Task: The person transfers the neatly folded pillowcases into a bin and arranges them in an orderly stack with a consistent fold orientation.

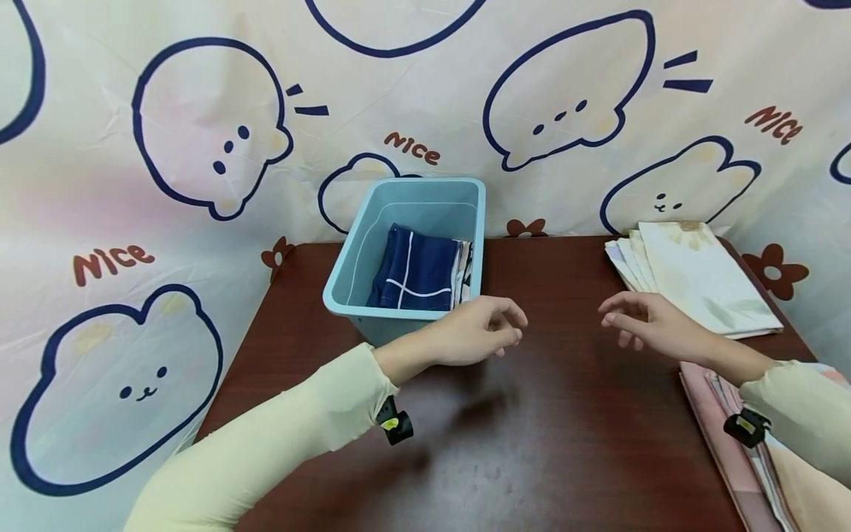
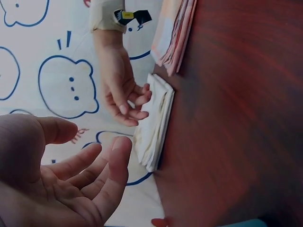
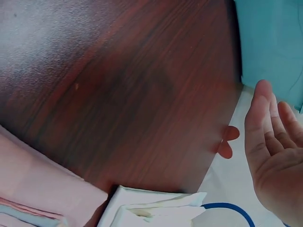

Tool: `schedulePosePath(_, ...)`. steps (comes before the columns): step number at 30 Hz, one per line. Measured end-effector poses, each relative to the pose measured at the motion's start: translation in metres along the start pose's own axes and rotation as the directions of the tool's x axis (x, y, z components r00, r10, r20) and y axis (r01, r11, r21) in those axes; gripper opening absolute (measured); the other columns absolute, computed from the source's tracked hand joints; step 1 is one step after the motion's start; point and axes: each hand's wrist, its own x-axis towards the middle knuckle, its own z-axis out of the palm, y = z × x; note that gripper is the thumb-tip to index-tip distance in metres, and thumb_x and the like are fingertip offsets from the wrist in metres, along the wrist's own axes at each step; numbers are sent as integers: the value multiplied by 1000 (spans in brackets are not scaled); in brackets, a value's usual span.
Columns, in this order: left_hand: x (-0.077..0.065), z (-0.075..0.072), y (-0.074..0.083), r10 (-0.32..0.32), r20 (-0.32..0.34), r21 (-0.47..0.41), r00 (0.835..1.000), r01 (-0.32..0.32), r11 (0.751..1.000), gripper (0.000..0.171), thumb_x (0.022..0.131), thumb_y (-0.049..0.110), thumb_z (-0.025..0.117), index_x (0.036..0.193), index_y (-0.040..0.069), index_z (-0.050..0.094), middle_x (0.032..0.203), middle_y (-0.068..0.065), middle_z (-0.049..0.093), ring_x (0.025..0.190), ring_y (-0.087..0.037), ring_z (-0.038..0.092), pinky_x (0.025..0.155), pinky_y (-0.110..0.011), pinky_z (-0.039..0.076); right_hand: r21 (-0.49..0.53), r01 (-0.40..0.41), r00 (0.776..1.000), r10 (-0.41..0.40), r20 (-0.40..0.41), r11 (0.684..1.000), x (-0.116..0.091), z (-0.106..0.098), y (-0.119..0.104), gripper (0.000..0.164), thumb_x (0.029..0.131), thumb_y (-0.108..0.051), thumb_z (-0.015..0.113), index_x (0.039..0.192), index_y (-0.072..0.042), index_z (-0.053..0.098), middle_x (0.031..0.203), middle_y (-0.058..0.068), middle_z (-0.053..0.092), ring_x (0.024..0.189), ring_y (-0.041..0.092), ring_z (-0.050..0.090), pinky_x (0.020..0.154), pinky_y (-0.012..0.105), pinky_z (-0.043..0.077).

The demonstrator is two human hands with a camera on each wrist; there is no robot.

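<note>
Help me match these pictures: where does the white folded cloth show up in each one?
Head: the white folded cloth is at the right, above picture centre height at its far end.
Left wrist: it is around the middle, just right of the right hand.
Right wrist: it is at the bottom edge, partly cut off.
Shared landmark: the pink folded cloth, near it in all three views.

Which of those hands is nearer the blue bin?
Left. The left hand is by the blue bin's near right corner; the right hand is farther off, near the folded white cloth.
</note>
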Motion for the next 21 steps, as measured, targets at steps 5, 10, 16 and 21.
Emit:
schedulePosePath(5,3,11,-5,-6,29,5,1000,6,1000,23,104,15,54,124,9,63,103,-5,71,88,-25,70,70,-22,51,-9,-16,1000,17,11,1000,-3,-1,7,27,106,-13,52,123,6,58,108,23,69,67,15,65,57,31,55)
schedulePosePath(10,4,18,-10,-41,42,22,998,40,999,21,104,18,55,122,12,64,96,0,70,88,-22,68,70,-23,49,-33,4,1000,-5,-12,999,-2,-5,14,23,104,-9,53,120,7,60,102,18,71,64,15,64,55,31,55)
schedulePosePath(16,6,24,-16,-89,67,28,994,87,996,20,103,21,57,120,14,65,98,2,70,88,-21,69,71,-23,50,-59,-60,997,62,36,996,-4,-12,26,30,104,-14,56,124,8,58,100,18,68,63,15,63,54,31,54)
schedulePosePath(21,7,25,-21,-79,85,-32,993,82,996,20,104,19,56,121,12,65,107,-5,72,92,-24,70,73,-24,52,-104,-85,991,95,94,991,-12,-21,38,31,105,-16,54,126,7,58,100,16,64,62,12,59,50,30,49)
